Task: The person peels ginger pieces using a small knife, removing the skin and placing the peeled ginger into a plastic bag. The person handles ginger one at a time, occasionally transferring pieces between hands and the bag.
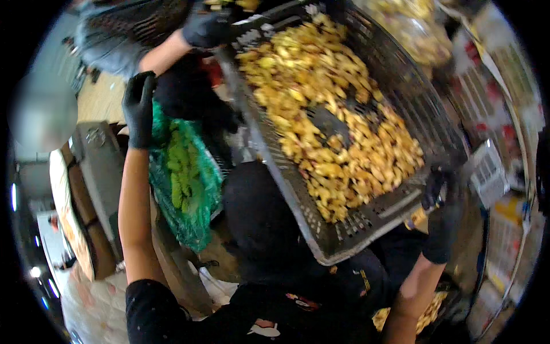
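A black slatted plastic crate (283, 185) stands tilted in the view, holding many yellow, knobbly root pieces (326, 167) that look like ginger. My right hand (440, 215), in a dark glove, grips its lower right corner, with the fingers partly blurred. My left hand (139, 112), also gloved, is raised to the left of the crate, away from it; its thumb and fingers are apart and nothing shows between them. A co-worker's gloved hand (206, 30) is at the crate's upper left corner.
Left of the crate lies a green plastic bag (161, 172) with green vegetables (180, 167). A clear bag of yellow pieces (417, 34) is at the upper right. Printed sacks or boxes (494, 94) line the right side. More yellow pieces (432, 309) lie at the lower right.
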Demonstrator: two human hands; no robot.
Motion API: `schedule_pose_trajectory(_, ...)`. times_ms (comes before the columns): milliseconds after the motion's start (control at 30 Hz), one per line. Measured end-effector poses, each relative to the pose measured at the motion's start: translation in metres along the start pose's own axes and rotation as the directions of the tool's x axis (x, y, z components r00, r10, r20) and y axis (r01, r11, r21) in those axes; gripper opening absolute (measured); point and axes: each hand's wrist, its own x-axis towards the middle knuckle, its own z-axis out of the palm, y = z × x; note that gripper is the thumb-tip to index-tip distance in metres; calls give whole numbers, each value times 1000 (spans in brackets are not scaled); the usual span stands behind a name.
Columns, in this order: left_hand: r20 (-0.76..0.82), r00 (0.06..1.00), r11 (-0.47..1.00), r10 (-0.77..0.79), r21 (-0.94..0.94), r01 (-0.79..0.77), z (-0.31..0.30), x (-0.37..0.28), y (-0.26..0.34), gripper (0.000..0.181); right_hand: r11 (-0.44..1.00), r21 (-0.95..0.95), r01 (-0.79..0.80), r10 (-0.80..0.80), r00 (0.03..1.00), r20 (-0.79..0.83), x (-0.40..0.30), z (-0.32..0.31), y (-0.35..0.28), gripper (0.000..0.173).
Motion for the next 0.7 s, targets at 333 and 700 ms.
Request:
schedule_pose_trajectory(333,934,-194,542,300,-335,-770,270,-90,45,42,999,46,19,-20,999,38,0,11,-17,25)
schedule_pose_trajectory(700,897,-441,641,-38,-316,-699,278,-83,55,66,1000,-25,8,-4,988,152,4,-16,-23,19)
